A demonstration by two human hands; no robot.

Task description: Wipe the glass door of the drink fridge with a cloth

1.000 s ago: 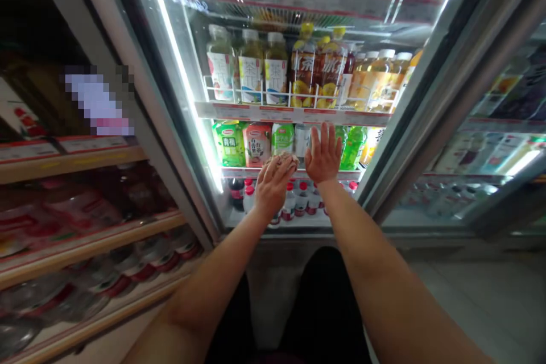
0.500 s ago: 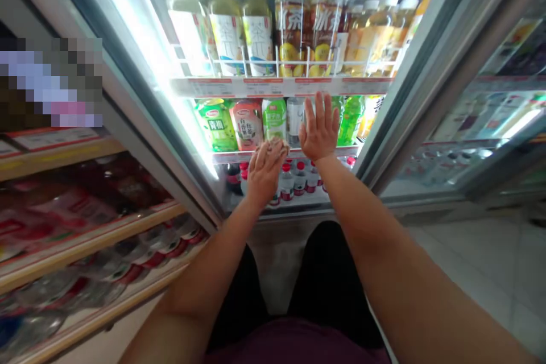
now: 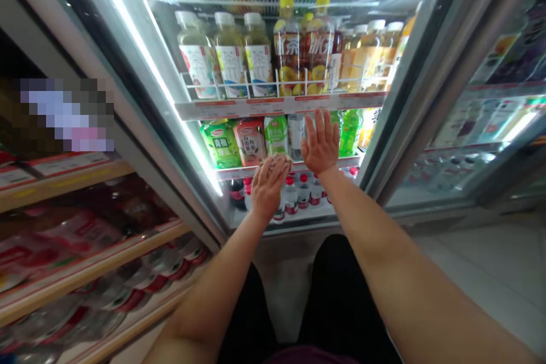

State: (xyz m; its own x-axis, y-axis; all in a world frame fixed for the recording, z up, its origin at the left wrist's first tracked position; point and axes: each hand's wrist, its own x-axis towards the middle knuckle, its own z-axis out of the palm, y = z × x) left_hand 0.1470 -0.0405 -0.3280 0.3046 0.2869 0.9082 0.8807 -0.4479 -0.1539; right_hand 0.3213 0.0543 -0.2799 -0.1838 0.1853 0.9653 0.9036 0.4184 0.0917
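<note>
Head view: my left hand [image 3: 267, 187] is curled over a bunched cloth [image 3: 277, 162], pressing it on the shelf rail [image 3: 236, 173]; the cloth sits under the fingertips, with no clear long axis; my right hand [image 3: 319, 145] is just beside it and higher, flat, fingers spread, holding nothing, in front of the green bottles [image 3: 352, 132]; I cannot tell whether it touches them.

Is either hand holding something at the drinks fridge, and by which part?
The left hand has a crumpled brownish cloth bunched under its fingertips; only the cloth's far edge shows. The right hand is open and flat, holding nothing.
</note>
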